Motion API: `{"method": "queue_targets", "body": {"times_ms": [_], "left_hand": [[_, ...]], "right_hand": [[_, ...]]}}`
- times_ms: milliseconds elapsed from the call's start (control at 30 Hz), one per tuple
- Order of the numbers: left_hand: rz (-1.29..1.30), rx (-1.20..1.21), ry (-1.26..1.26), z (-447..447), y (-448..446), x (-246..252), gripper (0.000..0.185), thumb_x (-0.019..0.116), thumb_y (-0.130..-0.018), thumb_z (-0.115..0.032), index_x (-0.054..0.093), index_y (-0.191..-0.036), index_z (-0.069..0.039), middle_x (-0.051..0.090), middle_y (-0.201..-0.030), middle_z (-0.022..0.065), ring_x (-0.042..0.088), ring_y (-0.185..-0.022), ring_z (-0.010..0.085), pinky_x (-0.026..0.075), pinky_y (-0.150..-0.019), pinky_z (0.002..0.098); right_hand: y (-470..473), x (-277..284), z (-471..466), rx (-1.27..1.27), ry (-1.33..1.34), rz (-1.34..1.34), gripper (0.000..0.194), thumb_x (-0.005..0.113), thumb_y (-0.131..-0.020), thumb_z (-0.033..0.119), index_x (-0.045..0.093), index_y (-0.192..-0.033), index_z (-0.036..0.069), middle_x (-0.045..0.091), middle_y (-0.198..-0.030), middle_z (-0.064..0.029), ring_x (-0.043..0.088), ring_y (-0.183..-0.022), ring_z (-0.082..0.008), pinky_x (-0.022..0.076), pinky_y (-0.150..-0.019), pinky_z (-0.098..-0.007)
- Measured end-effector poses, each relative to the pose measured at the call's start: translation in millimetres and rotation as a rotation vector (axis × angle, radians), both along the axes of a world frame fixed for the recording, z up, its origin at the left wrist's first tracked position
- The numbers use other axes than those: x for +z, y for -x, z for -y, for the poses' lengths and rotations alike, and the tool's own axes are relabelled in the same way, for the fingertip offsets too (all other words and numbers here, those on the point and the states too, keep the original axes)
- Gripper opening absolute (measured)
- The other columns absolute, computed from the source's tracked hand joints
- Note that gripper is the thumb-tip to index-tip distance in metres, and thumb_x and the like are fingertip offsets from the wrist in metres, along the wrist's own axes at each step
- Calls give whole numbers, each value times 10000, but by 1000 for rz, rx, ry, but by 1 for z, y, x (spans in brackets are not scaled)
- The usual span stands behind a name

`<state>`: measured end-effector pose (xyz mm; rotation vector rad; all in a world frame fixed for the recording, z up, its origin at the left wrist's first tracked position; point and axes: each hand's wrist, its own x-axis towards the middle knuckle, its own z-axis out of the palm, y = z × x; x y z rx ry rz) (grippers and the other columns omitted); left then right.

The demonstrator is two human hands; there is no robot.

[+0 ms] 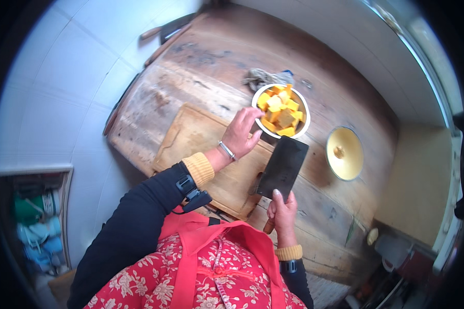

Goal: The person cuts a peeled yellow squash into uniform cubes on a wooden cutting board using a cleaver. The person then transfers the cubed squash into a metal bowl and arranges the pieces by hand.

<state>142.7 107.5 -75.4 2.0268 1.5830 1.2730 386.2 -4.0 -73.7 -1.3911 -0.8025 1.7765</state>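
Note:
Chunks of orange-yellow squash, probably pumpkin [284, 119], fill a round bowl with a white rim [309, 117]. My left hand [240, 133] is at the bowl's near left side, fingers apart and nothing in them. Its fingertips overlap the rim in the picture; whether they touch it I cannot tell. My right hand [284, 212] is wrapped around the wooden handle [269, 226] of a cleaver. The cleaver's broad dark blade [284, 166] points away from me, over the right edge of a wooden cutting board [193, 141].
A crumpled grey cloth [261, 78] lies behind the bowl. To the right, a pale yellow dish [345, 153] rests on the worn wooden table [201, 46]. Another dark blade [176, 29] is at the table's far left edge, beside the white tiled wall [81, 61].

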Motion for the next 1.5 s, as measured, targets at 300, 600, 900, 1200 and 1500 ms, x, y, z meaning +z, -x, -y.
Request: {"method": "queue_targets", "body": {"times_ms": [300, 600, 900, 1200, 1500], "left_hand": [[213, -261, 569, 163, 75, 23, 155, 681, -874, -119, 577, -950, -33, 554, -833, 62, 611, -719, 178, 529, -690, 298], [913, -144, 758, 195, 125, -1, 516, 789, -843, -193, 482, -1230, -44, 613, -1091, 97, 629, -986, 146, 559, -846, 336], [606, 140, 533, 204, 281, -42, 303, 738, -831, -138, 580, -1067, -33, 667, -837, 47, 633, -739, 150, 539, -688, 354], [757, 106, 941, 130, 382, -55, 189, 696, -873, -102, 595, -1015, -31, 638, -713, 40, 543, -492, 92, 428, -439, 244], [-87, 184, 749, 124, 389, -57, 276, 742, -849, -177, 575, -1007, -25, 642, -748, 151, 663, -649, 306, 537, -573, 428]], "right_hand": [[51, 8, 2, 174, 135, -372, 133, 514, -1038, 134, 485, -1161, 92, 494, -715, -31, 484, -541, -139, 448, -497, -291], [214, 23, 0, 365, -126, -88, 302, 598, -995, 118, 526, -1283, 61, 607, -1154, -23, 571, -1034, -128, 472, -924, -308], [303, 27, 33, 652, -280, 167, 329, 595, -1011, 250, 619, -1261, 38, 634, -1047, -29, 577, -897, -106, 503, -844, -275], [237, 31, 59, 241, -15, 254, 256, 580, -1019, 237, 655, -1184, 56, 645, -940, -7, 581, -821, -66, 511, -797, -247], [236, 31, -19, 105, -185, 340, 250, 626, -992, 236, 654, -1175, 69, 653, -980, -14, 605, -890, -95, 515, -826, -262]]}}
